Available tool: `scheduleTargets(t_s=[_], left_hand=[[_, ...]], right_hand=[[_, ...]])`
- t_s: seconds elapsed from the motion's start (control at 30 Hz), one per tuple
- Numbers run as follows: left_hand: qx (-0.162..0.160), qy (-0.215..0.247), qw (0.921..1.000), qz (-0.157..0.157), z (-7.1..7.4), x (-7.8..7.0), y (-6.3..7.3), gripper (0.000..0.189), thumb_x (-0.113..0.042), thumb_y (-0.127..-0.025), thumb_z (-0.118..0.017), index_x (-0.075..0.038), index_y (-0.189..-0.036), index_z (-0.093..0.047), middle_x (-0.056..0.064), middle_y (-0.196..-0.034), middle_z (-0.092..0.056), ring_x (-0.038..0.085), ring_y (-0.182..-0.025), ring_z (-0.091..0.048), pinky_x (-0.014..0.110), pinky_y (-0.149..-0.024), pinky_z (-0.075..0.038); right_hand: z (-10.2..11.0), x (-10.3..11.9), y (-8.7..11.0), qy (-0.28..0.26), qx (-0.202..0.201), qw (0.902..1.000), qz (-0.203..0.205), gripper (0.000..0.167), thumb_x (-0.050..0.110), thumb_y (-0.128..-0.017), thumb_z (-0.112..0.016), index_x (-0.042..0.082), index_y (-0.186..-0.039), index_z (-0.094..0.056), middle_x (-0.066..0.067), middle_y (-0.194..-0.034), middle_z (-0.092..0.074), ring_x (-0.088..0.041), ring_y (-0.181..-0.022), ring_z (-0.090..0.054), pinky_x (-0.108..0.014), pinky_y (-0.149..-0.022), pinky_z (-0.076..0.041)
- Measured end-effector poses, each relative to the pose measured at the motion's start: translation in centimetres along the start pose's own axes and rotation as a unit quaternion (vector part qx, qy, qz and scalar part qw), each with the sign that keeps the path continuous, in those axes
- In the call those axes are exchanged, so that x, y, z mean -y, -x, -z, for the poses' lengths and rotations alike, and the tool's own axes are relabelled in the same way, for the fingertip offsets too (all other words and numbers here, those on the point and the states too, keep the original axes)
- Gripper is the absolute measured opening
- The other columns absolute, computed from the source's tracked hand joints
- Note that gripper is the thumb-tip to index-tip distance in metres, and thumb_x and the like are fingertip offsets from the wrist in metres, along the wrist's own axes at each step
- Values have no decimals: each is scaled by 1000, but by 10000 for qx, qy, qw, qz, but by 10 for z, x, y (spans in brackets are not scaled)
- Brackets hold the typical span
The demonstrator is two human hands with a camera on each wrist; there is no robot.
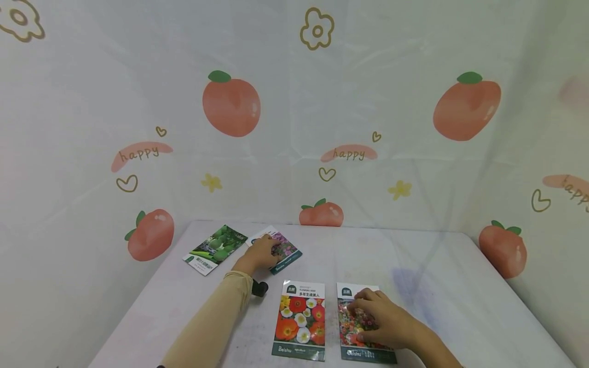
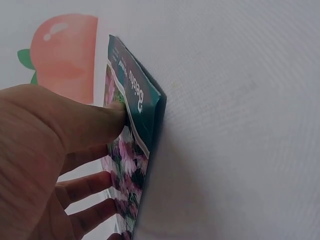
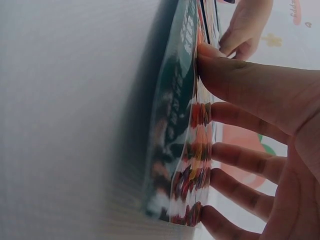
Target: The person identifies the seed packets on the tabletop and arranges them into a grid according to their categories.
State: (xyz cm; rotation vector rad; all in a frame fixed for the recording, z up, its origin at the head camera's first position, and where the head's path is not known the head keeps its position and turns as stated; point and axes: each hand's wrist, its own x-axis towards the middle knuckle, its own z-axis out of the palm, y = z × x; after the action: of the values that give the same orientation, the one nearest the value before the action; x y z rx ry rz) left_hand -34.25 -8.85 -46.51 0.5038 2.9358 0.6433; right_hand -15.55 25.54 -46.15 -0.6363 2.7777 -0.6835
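Note:
My left hand (image 1: 262,252) rests its thumb and fingertips on a seed packet with pink-purple flowers (image 1: 286,251), which lies at a slant near the back of the table. In the left wrist view the thumb touches the packet close to its green "Beishu" band (image 2: 142,107). Spread fingertips of my right hand (image 1: 385,318) touch the face of another seed packet with mixed small flowers (image 1: 346,318) at the front right. The right wrist view has the thumb and several fingertips against that packet's printed front (image 3: 192,170).
Between the hands lies a seed packet with red and white poppies (image 1: 300,319). A packet showing green round fruit (image 1: 221,244) sits at the back left. All are on a white-covered table (image 1: 368,255), with a printed curtain (image 1: 285,112) behind.

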Motion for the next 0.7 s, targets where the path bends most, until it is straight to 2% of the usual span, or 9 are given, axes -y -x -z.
scheduleTargets(t_s=[0.37,0.7], left_hand=[[11,57,9999,-82,-1,-2,-1,53,-23,-99,-73,-4,-148,-61,24,-151,-54,42,-137,-55,61,-116,-45],[78,112,9999,22,-3,-4,-1,55,-22,-101,-70,-5,-151,-58,27,-158,-47,46,-143,-50,63,-119,-42]], right_hand=[[-1,-1,1,3,-2,10000,34,48,48,-87,-86,33,-129,-69,3,-137,-57,-28,-122,-52,-59,-95,-55],[0,-1,1,-15,19,10000,39,48,47,-87,-86,33,-130,-69,3,-138,-56,-29,-122,-51,-58,-94,-56]])
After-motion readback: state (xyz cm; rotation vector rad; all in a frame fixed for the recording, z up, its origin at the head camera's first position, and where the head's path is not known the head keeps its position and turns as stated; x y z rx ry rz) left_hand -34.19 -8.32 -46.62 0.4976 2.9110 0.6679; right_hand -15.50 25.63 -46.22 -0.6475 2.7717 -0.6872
